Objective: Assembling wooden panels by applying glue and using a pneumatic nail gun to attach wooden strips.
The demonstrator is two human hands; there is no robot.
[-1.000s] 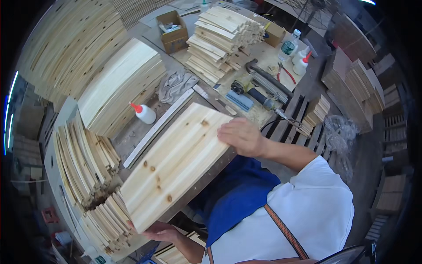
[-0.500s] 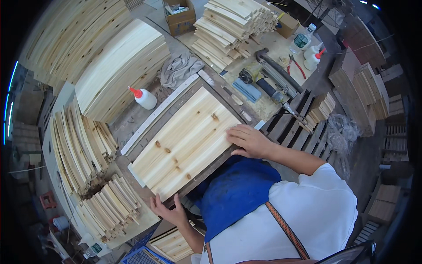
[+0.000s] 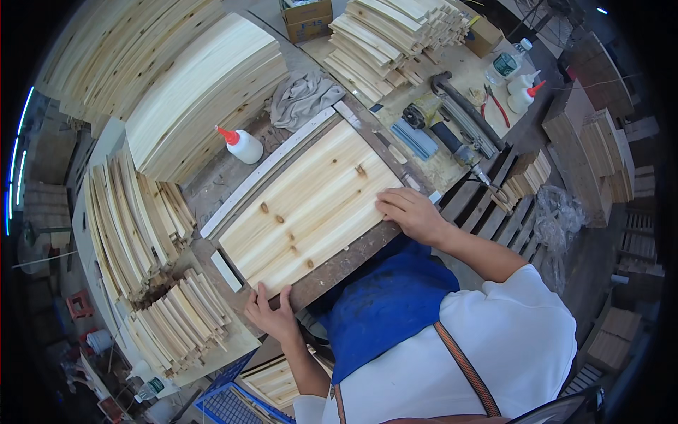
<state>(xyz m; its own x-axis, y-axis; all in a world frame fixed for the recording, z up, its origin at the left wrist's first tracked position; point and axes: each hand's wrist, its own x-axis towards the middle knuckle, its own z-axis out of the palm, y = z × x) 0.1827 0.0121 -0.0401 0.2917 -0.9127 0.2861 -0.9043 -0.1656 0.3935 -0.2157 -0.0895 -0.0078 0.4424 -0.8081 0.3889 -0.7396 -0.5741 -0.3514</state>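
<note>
A pale pine board (image 3: 314, 205) with dark knots and a gently curved far edge lies flat on the brown worktop. My right hand (image 3: 417, 215) grips its near right corner, fingers bent over the edge. By the near left corner is my left hand (image 3: 274, 316), its thumb and fingers spread, with fingertips touching the board's edge. A long whitish strip (image 3: 265, 173) runs along the far side of the board. Beyond the left end lies a short white strip (image 3: 227, 271), with a gap between it and the board.
A white glue bottle (image 3: 244, 147) with a red nozzle and a grey rag (image 3: 304, 100) are beyond the board. Stacked curved boards (image 3: 205, 92) and slats (image 3: 131, 226) stand left. A power tool (image 3: 452, 138), red-handled pliers (image 3: 496, 106) and more slats (image 3: 392, 42) lie at the far right.
The board has slid away from my body and off the short white strip at its left, baring worktop along its near edge. Both hands stay at its near corners. The whole view has shifted slightly.
</note>
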